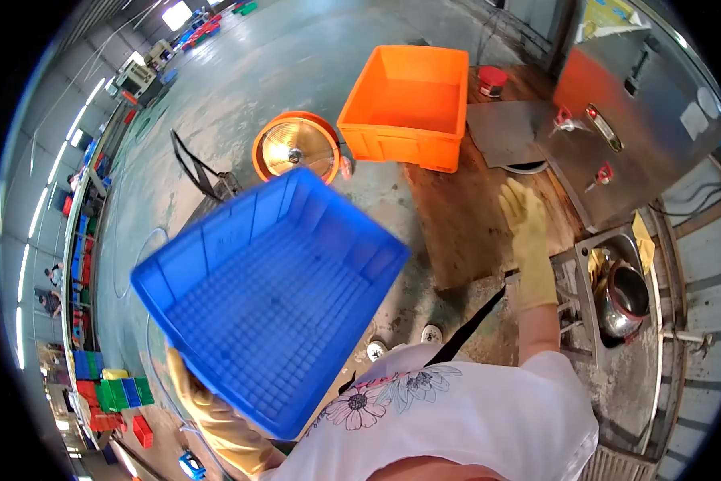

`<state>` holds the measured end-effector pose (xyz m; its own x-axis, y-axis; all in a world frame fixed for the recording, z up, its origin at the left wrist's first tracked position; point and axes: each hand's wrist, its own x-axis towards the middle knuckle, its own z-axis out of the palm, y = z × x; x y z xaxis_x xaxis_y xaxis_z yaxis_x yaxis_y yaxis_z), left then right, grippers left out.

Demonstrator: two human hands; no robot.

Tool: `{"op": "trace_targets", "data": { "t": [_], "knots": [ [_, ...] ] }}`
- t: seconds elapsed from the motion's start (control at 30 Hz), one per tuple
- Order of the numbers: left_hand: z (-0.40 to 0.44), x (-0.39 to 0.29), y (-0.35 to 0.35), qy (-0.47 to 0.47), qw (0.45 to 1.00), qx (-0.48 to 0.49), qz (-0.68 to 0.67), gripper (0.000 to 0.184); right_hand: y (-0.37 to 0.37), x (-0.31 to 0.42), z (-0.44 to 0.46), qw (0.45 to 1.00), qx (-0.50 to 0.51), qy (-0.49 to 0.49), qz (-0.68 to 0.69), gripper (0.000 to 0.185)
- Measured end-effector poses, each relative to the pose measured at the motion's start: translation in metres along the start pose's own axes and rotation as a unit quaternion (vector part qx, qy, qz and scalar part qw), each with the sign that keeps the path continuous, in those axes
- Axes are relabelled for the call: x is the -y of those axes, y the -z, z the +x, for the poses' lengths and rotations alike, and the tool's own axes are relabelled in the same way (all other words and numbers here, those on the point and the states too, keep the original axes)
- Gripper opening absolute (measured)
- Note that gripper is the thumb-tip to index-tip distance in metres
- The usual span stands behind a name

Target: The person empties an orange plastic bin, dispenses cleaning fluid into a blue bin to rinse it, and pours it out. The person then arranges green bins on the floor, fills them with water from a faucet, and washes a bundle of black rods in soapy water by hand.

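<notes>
A large blue plastic crate (272,305) hangs tilted in front of me, its inside facing me with nothing in it. My left hand (188,385), in a yellow rubber glove, holds the crate at its lower left side; the fingers are hidden behind the wall. My right hand (521,204), also gloved, is raised above a brown board (456,228) with its fingers loosely bent and apart, holding nothing. Near it lies a grey flat sheet (500,132) over a round rim. An orange crate (404,104) stands beyond, apart from both hands.
An orange-rimmed round basin (296,148) is on the floor behind the blue crate. To the right are a steel cabinet (625,120) with red-handled valves and a sink (645,248) holding a metal pot (623,298). A red-lidded tub (492,80) sits by the orange crate. A hose (148,321) crosses the floor.
</notes>
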<state>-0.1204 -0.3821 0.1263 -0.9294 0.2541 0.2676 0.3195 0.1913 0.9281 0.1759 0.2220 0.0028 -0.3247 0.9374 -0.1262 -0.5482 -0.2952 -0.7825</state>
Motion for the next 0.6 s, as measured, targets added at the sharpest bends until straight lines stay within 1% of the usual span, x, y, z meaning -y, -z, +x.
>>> {"op": "trace_targets", "data": {
  "t": [0.03,0.1,0.13,0.2,0.23,0.27,0.3,0.33,0.4,0.43,0.47,0.5,0.53,0.57,0.6],
  "knots": [
    [0.009,-0.039,-0.029,-0.043,0.999,0.012,0.003,0.05,0.015,0.014,-0.014,0.999,-0.03,0.033,-0.01,0.041],
    [0.026,-0.094,-0.073,-0.128,0.991,0.039,0.008,0.048,0.044,0.042,-0.039,0.99,-0.093,0.101,-0.038,0.042],
    [0.034,-0.114,-0.094,-0.168,0.984,0.055,0.01,0.046,0.059,0.06,-0.051,0.982,-0.145,0.089,-0.076,0.042],
    [0.044,-0.143,-0.134,-0.234,0.968,0.086,0.008,0.044,0.111,0.075,-0.05,0.977,-0.117,0.177,-0.027,0.043],
    [0.047,-0.156,-0.153,-0.261,0.96,0.102,0.004,0.043,0.122,0.086,-0.057,0.974,-0.113,0.197,-0.019,0.043],
    [0.047,-0.164,-0.175,-0.282,0.952,0.121,-0.005,0.042,0.128,0.099,-0.065,0.97,-0.109,0.217,-0.011,0.043],
    [0.047,-0.172,-0.198,-0.302,0.943,0.141,-0.013,0.041,0.119,0.114,-0.075,0.966,-0.138,0.217,-0.031,0.043],
    [0.045,-0.178,-0.222,-0.317,0.935,0.16,-0.015,0.04,0.117,0.125,-0.08,0.963,-0.131,0.233,-0.036,0.045],
    [0.041,-0.181,-0.265,-0.357,0.913,0.198,0.012,0.039,0.104,0.149,-0.096,0.959,-0.181,0.206,-0.07,0.049],
    [0.038,-0.18,-0.287,-0.369,0.903,0.22,0.019,0.038,0.111,0.154,-0.093,0.957,-0.163,0.227,-0.075,0.053],
    [0.049,-0.172,-0.3,-0.444,0.861,0.233,0.084,0.036,0.109,0.16,-0.093,0.951,-0.163,0.247,-0.09,0.048],
    [0.055,-0.145,-0.321,-0.213,0.913,0.329,-0.118,0.045,0.111,0.166,-0.089,0.951,-0.15,0.253,-0.096,0.048],
    [0.059,-0.125,-0.339,0.044,0.868,0.388,-0.305,0.054,0.114,0.171,-0.084,0.951,-0.136,0.257,-0.102,0.048],
    [0.056,-0.133,-0.356,0.195,0.85,0.358,-0.333,0.062,0.108,0.176,-0.081,0.951,-0.137,0.256,-0.109,0.046],
    [0.046,-0.142,-0.375,0.341,0.811,0.317,-0.354,0.07,0.102,0.182,-0.076,0.954,-0.132,0.24,-0.126,0.044]
  ]
}}
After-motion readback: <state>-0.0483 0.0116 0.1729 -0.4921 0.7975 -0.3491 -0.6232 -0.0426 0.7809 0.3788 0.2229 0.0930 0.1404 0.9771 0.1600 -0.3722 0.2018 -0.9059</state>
